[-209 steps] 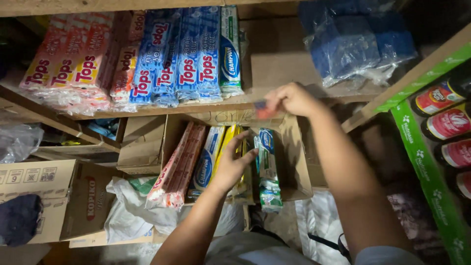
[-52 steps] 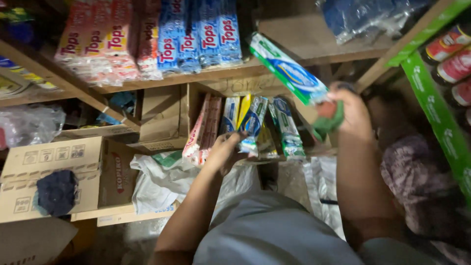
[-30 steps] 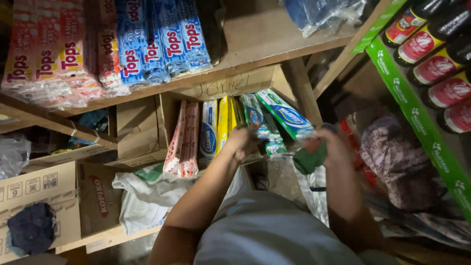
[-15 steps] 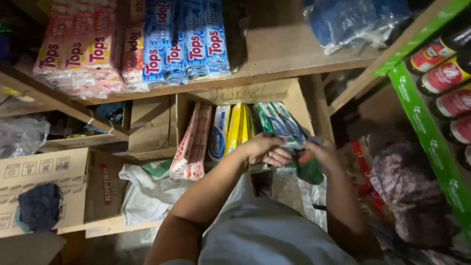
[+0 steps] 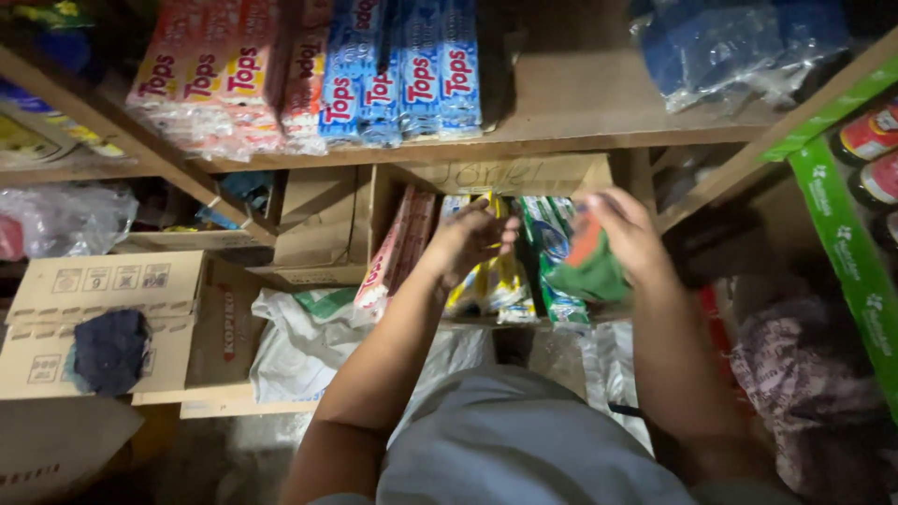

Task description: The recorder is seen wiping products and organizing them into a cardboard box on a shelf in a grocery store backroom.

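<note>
We're looking down at both arms reaching forward into an open cardboard box (image 5: 510,175) sitting under the wooden shelf (image 5: 580,117), and the hands are close together but not touching. The left hand (image 5: 472,238) is hanging bent at the wrist, fingers curled down over the yellow and white toothpaste boxes (image 5: 496,281) standing in the carton; we can't tell if it's actually gripping one or just resting on the tops. The right hand (image 5: 625,229) is wrapped around a green cloth (image 5: 589,271) with an orange patch, pressing it against the green toothpaste boxes (image 5: 552,257) on the right side of the carton. A red and white pack (image 5: 398,248) is leaning at the carton's left edge. Compared with about two seconds ago, the right hand isn't holding a green toothpaste box up in the air anymore; it's been coming down, and now it's sitting low at the carton with only the cloth showing in it. The left hand has barely been moving, hovering over the same boxes the whole time. Up top, the red and blue wafer packs (image 5: 318,75) are lying across the shelf.
</note>
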